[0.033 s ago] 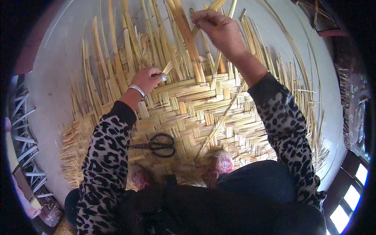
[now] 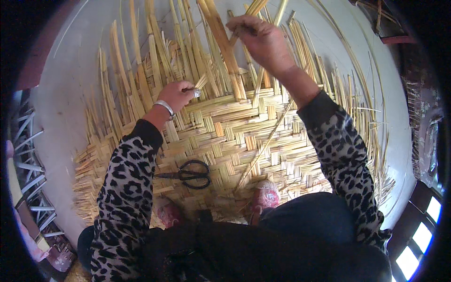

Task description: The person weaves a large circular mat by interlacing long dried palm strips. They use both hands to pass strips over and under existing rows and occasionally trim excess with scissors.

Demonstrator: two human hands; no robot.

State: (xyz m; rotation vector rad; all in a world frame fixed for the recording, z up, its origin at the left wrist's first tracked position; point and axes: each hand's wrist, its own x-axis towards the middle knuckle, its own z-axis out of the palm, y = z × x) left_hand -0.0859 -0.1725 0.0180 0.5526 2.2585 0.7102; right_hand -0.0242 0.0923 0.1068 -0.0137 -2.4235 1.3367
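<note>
A mat woven from flat yellow reed strips (image 2: 225, 129) spreads under me, its loose strip ends fanning out at the far side. My left hand (image 2: 176, 98) is closed at the far edge of the weave, gripping a short reed strip (image 2: 201, 81) that pokes out past the fingers. Further off and to the right, my right hand (image 2: 263, 42) is raised with its fingers curled around reed strips (image 2: 257, 6); its palm side hides part of them. A wider brown strip (image 2: 225, 47) stands up between the two hands.
Black-handled scissors (image 2: 192, 175) lie on the mat near my left forearm. My feet in red patterned shoes (image 2: 265, 197) rest on the weave. Pale smooth floor (image 2: 56, 122) surrounds the mat, with a rack of white bars (image 2: 33, 174) at the left.
My right hand has shifted very slightly left and down, still closed on the strips. My left hand stays in place.
</note>
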